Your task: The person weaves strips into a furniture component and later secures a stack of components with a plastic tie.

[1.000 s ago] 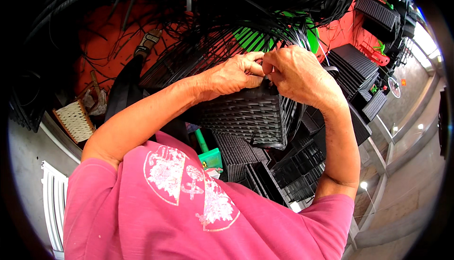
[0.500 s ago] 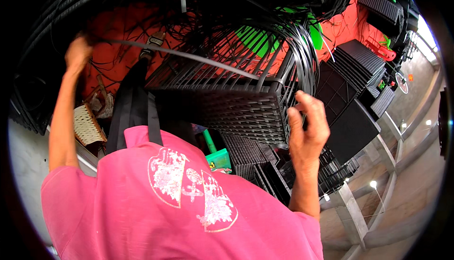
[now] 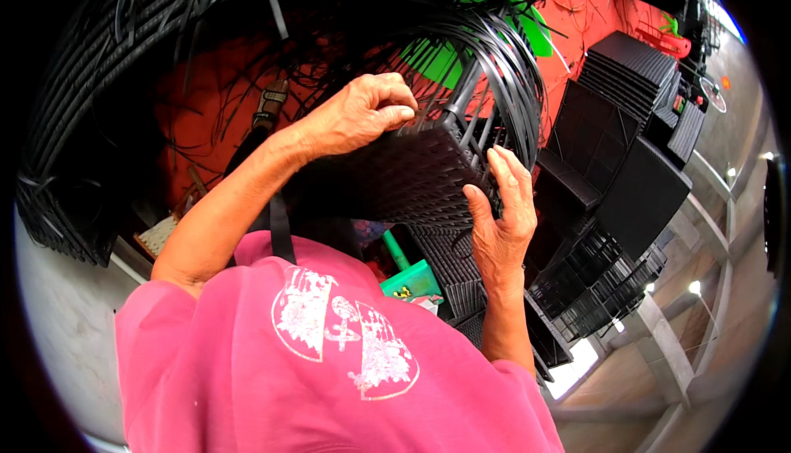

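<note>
A black woven basket-like piece (image 3: 412, 173) of flat plastic strips lies tilted in front of me, its wicker side toward me. My left hand (image 3: 362, 114) is closed at its upper edge, fingers and thumb pressed together; what they pinch is hidden. By the right corner of the piece, my right hand (image 3: 504, 222) has its thumb and fingers apart, beside the weave. Long loose black strips (image 3: 515, 74) arch up from that corner and bend over to the right. Part of the frame's bars shows behind my left hand.
Stacked black woven panels (image 3: 622, 82) stand to the right. A green box (image 3: 414, 278) lies below the piece. Behind it are a green round object (image 3: 437, 62) and an orange-red floor (image 3: 206, 82) strewn with strips. A bundle of black strips (image 3: 74, 123) hangs at left.
My left hand has come from the far left, where a strip stretched tight from it to the piece, to the piece's upper edge. My right hand has shifted slightly left and stayed open.
</note>
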{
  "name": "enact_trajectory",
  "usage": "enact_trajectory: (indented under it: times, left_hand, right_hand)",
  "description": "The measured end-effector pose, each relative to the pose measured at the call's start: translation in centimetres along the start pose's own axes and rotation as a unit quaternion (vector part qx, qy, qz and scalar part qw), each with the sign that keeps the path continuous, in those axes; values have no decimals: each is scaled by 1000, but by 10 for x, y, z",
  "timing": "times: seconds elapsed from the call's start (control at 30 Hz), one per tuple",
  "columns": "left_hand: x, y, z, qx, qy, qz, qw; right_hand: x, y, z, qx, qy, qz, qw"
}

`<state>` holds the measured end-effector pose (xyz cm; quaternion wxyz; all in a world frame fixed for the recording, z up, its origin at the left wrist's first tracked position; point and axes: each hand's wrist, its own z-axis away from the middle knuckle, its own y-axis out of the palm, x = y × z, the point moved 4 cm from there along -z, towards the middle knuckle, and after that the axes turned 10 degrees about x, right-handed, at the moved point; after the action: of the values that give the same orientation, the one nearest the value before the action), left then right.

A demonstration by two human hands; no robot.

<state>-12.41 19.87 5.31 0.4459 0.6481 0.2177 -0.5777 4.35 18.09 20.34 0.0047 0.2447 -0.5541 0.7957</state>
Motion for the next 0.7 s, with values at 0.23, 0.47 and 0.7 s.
enact_trajectory:
  times: [0.23, 0.47, 0.7]
  left_hand:
    - [3, -33, 12, 27, -61, -32, 997]
    - [134, -133, 205, -131, -342, -176, 914]
    - [144, -151, 246, -195, -379, -210, 880]
  right_hand:
    - [-1, 3, 5, -10, -4, 98, 995]
    - [3, -9, 10, 17, -4, 137, 990]
    - [-23, -41, 50, -111, 149, -8, 983]
